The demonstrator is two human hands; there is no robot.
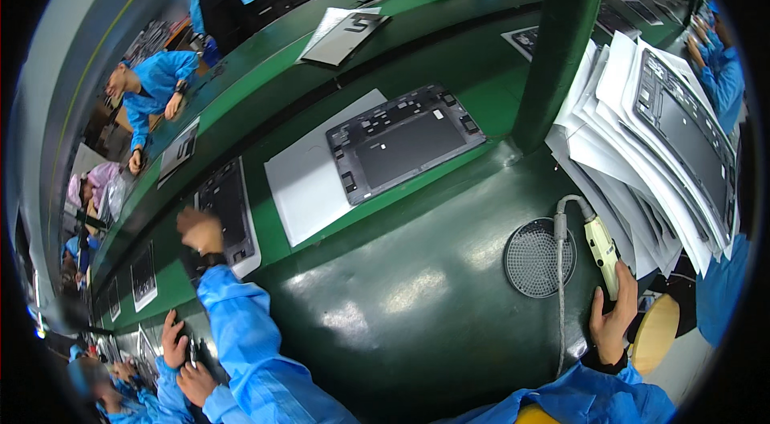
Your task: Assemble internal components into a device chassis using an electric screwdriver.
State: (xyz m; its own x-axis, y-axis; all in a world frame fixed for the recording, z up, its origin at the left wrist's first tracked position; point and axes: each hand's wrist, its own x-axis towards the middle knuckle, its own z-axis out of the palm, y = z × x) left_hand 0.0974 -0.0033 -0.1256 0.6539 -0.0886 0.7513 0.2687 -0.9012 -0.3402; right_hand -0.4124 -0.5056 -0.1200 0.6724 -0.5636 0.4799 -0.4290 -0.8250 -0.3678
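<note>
My left hand (200,231), blurred by motion, is at the left edge of a dark tablet housing (228,207) lying on a white sheet; its fingers are smeared and any contact is unclear. My right hand (614,316) grips the lower end of a pale yellow corded hand tool (598,243), thumb on one side and fingers on the other. A grey cable loops from the tool's top over a round black mesh disc (525,267). Ahead in the middle, another tablet housing (405,143), inner side up, partly covers a white sheet (301,195).
A tall stack of white sheets (609,143) with a housing (686,127) on top stands at right, behind a green post (561,47). A yellow round stool seat (656,333) is below. A co-worker's hands (184,360) are close at left; another person (156,91) sits across the green line.
</note>
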